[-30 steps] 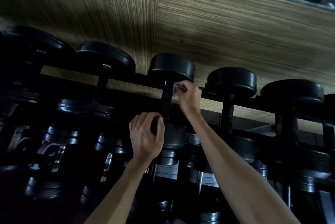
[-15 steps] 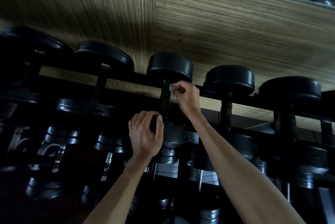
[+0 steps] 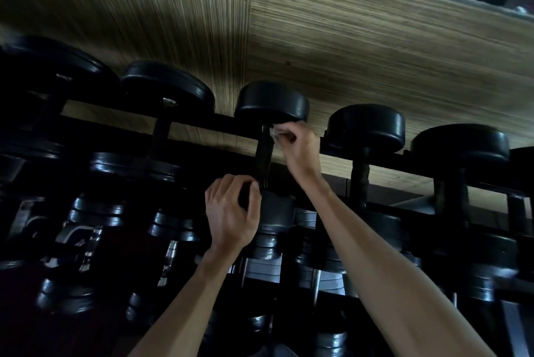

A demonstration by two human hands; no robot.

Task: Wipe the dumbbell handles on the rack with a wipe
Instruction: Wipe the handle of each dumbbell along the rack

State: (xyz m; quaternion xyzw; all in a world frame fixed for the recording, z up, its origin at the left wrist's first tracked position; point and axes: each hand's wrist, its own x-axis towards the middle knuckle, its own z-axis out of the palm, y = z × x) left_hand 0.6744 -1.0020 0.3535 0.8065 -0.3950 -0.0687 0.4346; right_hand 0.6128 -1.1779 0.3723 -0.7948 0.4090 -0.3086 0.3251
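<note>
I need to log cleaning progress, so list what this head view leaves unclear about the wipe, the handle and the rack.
- Wipe: only a pale corner shows; the right hand covers the rest.
- Dumbbell handle: its lower end is behind the left hand, and cleanliness is lost in the dim light.
- Lower rack dumbbells: deep shadow and blur hide their handles.
- Rightmost dumbbell: its near end is lost in shadow and blur.

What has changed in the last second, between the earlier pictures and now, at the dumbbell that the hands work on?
Little. The right hand, pinching the white wipe, moved slightly up the handle toward the far head of the middle dumbbell; the wipe now sits just under that head. The left hand stayed closed on the near head. Nothing was let go, and the other dumbbells on the rack did not move.
</note>
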